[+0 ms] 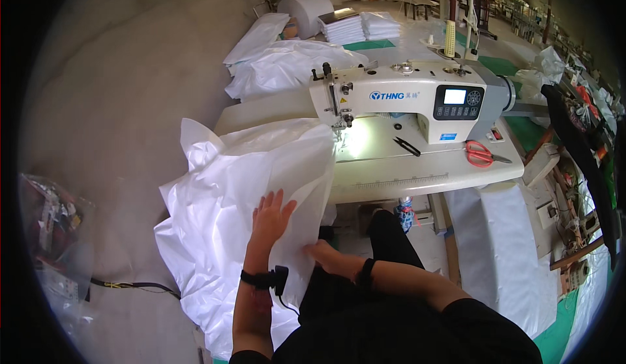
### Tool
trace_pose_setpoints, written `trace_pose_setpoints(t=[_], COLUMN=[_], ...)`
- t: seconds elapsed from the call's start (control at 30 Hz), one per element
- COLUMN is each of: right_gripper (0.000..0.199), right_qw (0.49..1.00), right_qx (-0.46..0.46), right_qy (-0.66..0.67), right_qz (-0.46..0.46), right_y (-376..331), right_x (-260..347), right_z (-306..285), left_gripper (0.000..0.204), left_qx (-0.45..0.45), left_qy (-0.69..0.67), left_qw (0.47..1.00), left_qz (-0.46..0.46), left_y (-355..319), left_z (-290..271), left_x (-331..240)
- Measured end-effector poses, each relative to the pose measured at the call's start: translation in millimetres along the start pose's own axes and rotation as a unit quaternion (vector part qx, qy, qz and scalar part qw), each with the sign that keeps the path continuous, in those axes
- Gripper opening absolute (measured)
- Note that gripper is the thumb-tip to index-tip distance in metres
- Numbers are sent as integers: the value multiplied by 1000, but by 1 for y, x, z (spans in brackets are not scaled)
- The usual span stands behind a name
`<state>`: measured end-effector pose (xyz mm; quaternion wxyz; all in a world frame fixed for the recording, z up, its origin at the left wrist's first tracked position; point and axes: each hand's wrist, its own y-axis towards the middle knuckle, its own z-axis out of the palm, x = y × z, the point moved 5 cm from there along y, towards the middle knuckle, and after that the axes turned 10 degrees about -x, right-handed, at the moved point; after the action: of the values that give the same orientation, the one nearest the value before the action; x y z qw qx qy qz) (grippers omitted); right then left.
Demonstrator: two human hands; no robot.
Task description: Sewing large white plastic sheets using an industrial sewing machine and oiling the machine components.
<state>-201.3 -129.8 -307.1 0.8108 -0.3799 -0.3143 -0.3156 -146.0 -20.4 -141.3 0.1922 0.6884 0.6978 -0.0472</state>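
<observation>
A large white plastic sheet (228,188), creased and glossy, drapes over the left end of the sewing machine table and hangs toward my lap. My left hand (270,215) lies flat on it with the fingers spread. Lower down, my right hand (321,253) is closed on the sheet's right edge; its fingertips are partly hidden. The sheet's upper right edge reaches the needle area of the white sewing machine (391,93), where a lamp glows. Both wrists wear black straps.
On the machine table (391,184) lie black thread snips (407,146) and red-handled scissors (479,154). A yellow thread cone (450,39) stands behind. More white sheeting (280,67), folded stacks (342,27) and a big roll (306,12) sit beyond. White material (502,246) hangs at right.
</observation>
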Motion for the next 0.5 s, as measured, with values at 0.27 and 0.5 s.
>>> trace_pose_setpoints(t=[0.27, 0.5], right_gripper=[42, 47], right_qw=[990, 988], right_qx=[48, 39], right_qy=[-30, -103], right_qz=[130, 112], right_y=[-119, -117], right_x=[28, 28], right_z=[-3, -18], left_gripper=[65, 49], left_qx=[0, -237], left_qy=[-39, 113], left_qw=[997, 957], left_qz=[-62, 121], left_y=[9, -108], left_z=[7, 0], left_x=[72, -55])
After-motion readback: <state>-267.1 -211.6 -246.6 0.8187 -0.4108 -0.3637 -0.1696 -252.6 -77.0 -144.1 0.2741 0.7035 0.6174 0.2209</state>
